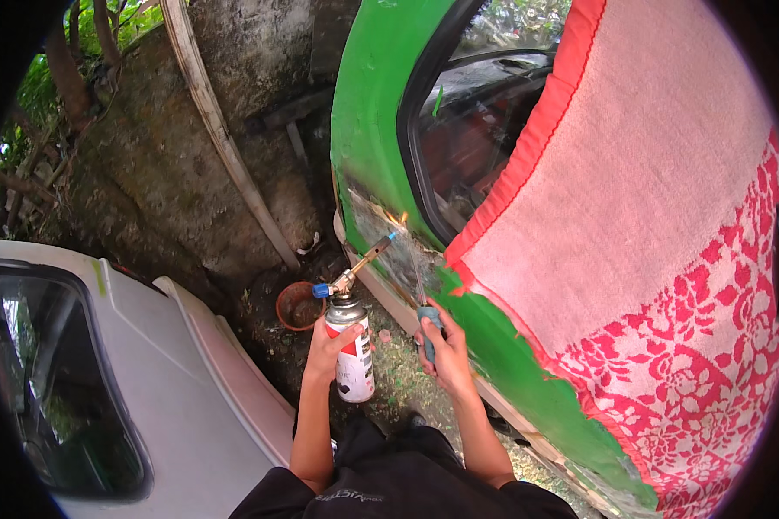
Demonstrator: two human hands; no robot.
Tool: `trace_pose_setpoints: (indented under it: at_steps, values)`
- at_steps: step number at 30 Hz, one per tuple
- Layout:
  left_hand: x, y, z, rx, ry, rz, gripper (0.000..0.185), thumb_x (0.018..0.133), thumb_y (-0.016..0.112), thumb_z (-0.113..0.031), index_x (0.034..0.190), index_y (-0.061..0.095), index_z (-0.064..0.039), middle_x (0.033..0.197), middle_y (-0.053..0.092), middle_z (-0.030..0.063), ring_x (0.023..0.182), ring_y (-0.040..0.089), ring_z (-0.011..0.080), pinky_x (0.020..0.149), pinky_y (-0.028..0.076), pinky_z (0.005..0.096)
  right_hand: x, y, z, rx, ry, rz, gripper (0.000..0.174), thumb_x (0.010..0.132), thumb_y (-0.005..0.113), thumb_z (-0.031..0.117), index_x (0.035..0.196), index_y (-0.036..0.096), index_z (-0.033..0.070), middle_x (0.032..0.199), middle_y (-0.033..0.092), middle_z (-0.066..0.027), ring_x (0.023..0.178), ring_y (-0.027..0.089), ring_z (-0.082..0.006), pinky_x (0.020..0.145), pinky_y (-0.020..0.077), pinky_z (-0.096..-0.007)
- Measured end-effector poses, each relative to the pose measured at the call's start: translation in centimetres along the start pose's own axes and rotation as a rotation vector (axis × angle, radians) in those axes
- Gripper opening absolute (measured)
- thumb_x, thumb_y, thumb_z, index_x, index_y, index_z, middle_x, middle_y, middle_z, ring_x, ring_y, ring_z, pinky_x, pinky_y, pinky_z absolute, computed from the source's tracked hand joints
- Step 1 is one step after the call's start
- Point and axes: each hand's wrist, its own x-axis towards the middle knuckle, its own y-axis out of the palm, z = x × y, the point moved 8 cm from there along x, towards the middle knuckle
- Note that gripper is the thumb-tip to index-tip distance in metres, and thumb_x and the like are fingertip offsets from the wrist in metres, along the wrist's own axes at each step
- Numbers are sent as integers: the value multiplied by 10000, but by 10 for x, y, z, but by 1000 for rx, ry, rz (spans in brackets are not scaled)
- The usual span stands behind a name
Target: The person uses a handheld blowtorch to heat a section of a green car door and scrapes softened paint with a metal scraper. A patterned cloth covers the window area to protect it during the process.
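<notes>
My left hand [328, 347] grips the gas canister [356, 373] of a blowtorch [363, 263] with a brass-coloured tube and a blue knob. A blue flame leaves its nozzle, and orange flames lick the scorched, bare patch [386, 233] on a green car body [367, 136]. In my right hand [448, 353] is a tool with a grey-blue handle [430, 331] and a thin metal shaft, probably a screwdriver or scraper. Its shaft reaches up to the stripped patch below the flame; whether the tip touches the surface I cannot tell.
A pink and red floral cloth [623, 214] hangs over the green car beside its window [480, 130]. At lower left stands a white car [169, 363]. A reddish-brown bucket [300, 306] sits on the ground behind the torch. A long wooden plank [224, 139] leans against the stained wall [149, 156].
</notes>
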Motion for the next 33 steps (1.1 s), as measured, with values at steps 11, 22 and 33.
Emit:
trace_pose_setpoints:
  at_steps: [11, 22, 33]
  values:
    - [20, -13, -12, 12, -20, 77, 333, 841, 787, -167, 1071, 620, 4, 873, 696, 105, 673, 703, 204, 615, 586, 350, 12, 17, -26, 186, 48, -60, 300, 1042, 568, 246, 1219, 586, 4, 750, 527, -21, 378, 370, -60, 341, 236, -234]
    - [10, -28, -6, 31, -7, 61, 354, 825, 767, -219, 1048, 620, 14, 867, 690, 140, 684, 706, 243, 623, 594, 377, 33, -12, -16, -140, -90, -118, 271, 1000, 654, 221, 1157, 657, 0, 687, 548, -2, 405, 389, -43, 354, 264, -236]
    - [-10, -8, 3, 47, -13, 40, 390, 800, 781, -254, 1027, 613, 14, 856, 686, 139, 682, 708, 250, 629, 592, 380, 15, -11, -28, -8, -36, -55, 323, 1042, 581, 241, 1253, 602, -3, 744, 524, -13, 387, 381, -50, 349, 251, -226]
